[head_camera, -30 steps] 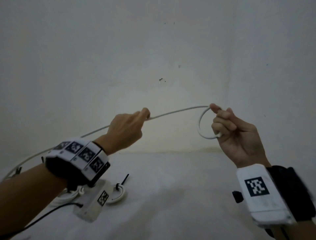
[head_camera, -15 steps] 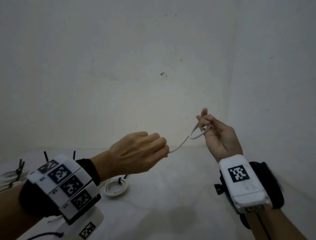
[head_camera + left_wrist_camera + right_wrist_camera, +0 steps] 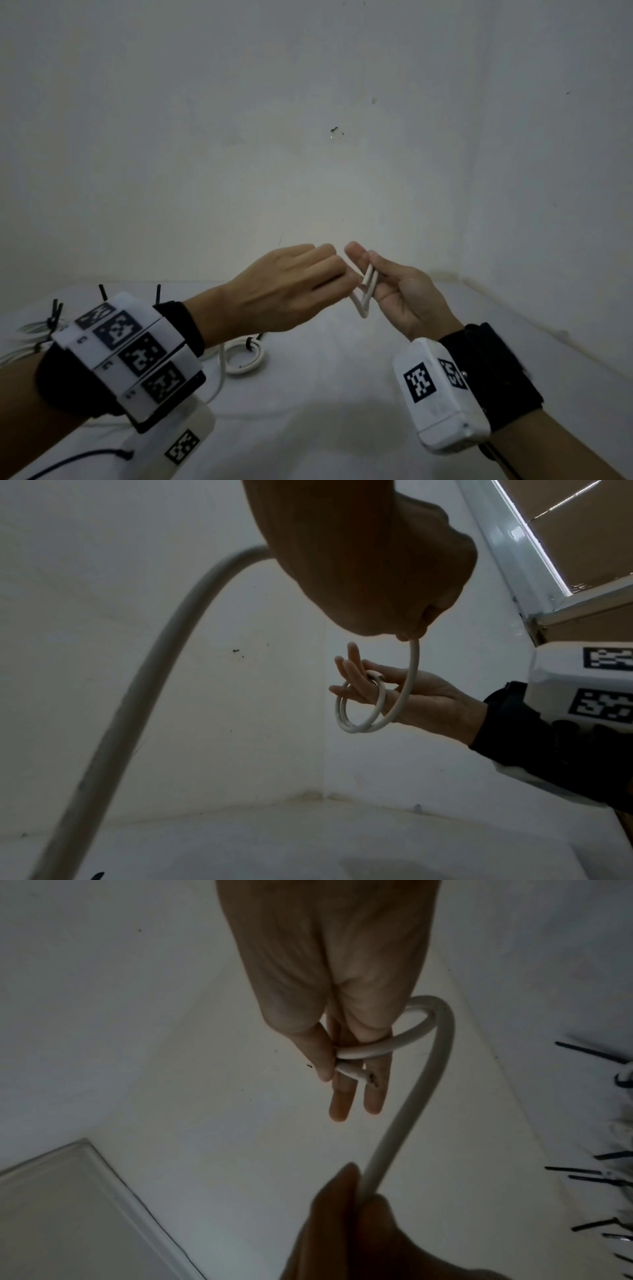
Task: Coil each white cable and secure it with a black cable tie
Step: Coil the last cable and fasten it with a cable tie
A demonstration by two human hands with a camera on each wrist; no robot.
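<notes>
Both hands are raised close together in front of the wall, joined by the white cable [image 3: 413, 674] — the right hand [image 3: 404, 294] pinches a small coil of it between thumb and straight fingers, the cut end showing at the fingertips [image 3: 339, 1110]. The left hand [image 3: 287, 287] is closed round the cable just beside the coil, the rest trailing down behind the wrist. On the white bench [image 3: 342, 411] below lies a coiled cable [image 3: 243, 359] with a black cable tie [image 3: 251, 342] — more tied coils [image 3: 30, 335] at far left.
</notes>
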